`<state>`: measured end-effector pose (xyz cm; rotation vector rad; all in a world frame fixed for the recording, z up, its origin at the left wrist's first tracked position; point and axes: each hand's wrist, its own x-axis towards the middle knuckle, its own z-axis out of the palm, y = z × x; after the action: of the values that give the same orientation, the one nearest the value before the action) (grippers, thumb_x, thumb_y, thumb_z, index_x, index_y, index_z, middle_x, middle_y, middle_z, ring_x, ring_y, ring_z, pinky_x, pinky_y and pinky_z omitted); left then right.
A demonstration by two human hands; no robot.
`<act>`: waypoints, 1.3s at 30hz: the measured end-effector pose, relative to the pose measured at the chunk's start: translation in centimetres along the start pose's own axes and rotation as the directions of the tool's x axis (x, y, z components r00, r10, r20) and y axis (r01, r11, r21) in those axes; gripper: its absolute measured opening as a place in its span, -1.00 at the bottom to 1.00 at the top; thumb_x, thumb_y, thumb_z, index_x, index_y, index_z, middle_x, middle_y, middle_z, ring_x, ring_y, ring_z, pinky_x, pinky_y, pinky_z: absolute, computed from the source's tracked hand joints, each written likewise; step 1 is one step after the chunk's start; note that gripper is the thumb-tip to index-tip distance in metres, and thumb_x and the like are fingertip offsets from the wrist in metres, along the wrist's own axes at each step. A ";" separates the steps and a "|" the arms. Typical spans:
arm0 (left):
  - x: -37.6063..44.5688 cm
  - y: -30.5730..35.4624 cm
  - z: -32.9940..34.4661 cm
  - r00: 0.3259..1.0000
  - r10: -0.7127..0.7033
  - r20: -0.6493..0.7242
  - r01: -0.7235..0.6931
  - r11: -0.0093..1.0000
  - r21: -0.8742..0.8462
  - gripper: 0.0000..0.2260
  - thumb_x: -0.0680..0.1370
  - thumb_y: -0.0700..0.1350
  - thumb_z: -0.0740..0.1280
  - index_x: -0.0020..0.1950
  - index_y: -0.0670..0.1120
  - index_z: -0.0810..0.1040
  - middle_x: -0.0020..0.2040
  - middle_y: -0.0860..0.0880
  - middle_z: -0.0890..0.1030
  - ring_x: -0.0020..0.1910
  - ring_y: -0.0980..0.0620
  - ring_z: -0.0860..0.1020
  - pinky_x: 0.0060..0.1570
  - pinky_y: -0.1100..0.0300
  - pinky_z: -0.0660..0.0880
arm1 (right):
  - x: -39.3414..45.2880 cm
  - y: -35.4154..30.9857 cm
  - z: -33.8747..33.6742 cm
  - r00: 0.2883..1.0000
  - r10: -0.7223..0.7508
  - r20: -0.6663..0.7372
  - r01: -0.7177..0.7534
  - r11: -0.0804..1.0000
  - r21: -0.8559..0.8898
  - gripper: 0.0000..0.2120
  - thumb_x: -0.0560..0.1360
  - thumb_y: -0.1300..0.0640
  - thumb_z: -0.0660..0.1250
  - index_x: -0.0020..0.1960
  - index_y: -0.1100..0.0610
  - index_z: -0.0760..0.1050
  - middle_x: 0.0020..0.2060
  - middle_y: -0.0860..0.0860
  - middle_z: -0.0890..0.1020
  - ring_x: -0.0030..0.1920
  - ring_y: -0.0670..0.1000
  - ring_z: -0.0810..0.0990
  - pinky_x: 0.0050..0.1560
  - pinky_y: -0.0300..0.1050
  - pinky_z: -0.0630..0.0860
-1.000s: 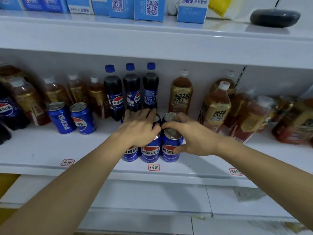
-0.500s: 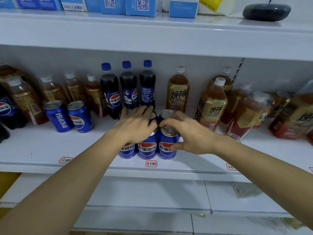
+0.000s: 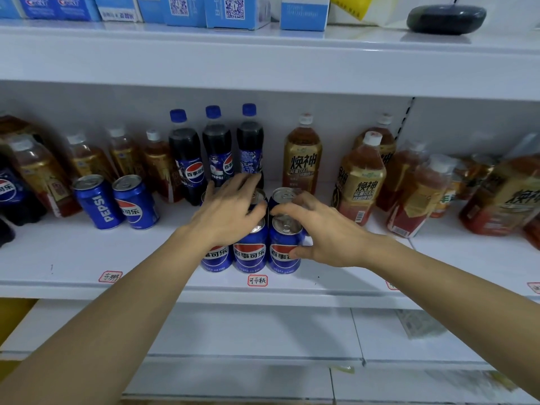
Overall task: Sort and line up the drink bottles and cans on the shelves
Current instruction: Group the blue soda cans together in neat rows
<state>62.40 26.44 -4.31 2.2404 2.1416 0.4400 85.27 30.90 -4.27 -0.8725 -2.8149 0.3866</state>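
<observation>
Three blue Pepsi cans stand in a row at the front of the middle shelf (image 3: 87,258): a left can (image 3: 214,260), a middle can (image 3: 249,254) and a right can (image 3: 284,252). More cans (image 3: 285,195) stand right behind them. My left hand (image 3: 230,211) lies flat over the tops of the left and middle cans, fingers stretched toward the back cans. My right hand (image 3: 324,232) grips the right can, thumb on its front, fingers curled round its far side. Three Pepsi bottles (image 3: 216,147) stand behind.
Two more Pepsi cans (image 3: 117,203) lean left of the group. Amber tea bottles (image 3: 302,153) fill the shelf on the right, some tipped, and others stand at the left (image 3: 84,156). Blue cartons (image 3: 233,10) line the upper shelf. Lower shelves lie below.
Both hands stay on the can cluster, which keeps its place on the shelf. The camera has tilted slightly, so the view shifted a little downward.
</observation>
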 end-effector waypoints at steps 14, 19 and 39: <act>-9.8 -3.9 6.3 0.950 -0.313 -0.002 0.160 0.493 -0.855 0.17 0.18 -0.09 0.70 0.56 0.29 0.00 0.30 0.53 0.41 0.28 0.51 0.43 0.06 0.57 0.42 | 4.4 3.3 -3.5 0.996 0.082 0.033 -0.085 0.991 0.103 -0.45 0.57 0.27 0.31 0.50 -0.07 0.35 0.45 0.00 0.43 0.43 0.02 0.39 0.37 -0.14 0.34; -9.1 -3.7 6.6 0.924 -0.383 -0.019 0.184 0.485 -0.855 0.14 0.17 -0.09 0.68 0.62 0.12 0.10 0.32 0.32 0.49 0.22 0.43 0.51 0.04 0.50 0.48 | 6.6 3.0 -4.0 0.977 -0.024 0.214 0.000 0.994 0.112 -0.43 0.56 0.13 0.44 0.50 -0.10 0.36 0.43 -0.08 0.50 0.40 -0.05 0.45 0.44 0.02 0.40; -8.6 -5.5 7.0 0.863 -0.503 0.048 0.182 0.220 -0.958 -0.13 0.33 0.53 0.34 0.53 0.12 0.32 0.36 0.17 0.56 0.37 0.11 0.53 0.12 0.29 0.55 | 8.7 3.2 -4.7 0.965 0.047 0.257 -0.106 0.970 0.221 -0.46 0.59 0.06 0.33 0.52 -0.17 0.30 0.39 -0.14 0.47 0.30 -0.06 0.50 0.33 -0.03 0.48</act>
<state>58.27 19.70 -13.84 0.9681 1.5582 1.5591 81.00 39.32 0.03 -0.9415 -2.8795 0.8772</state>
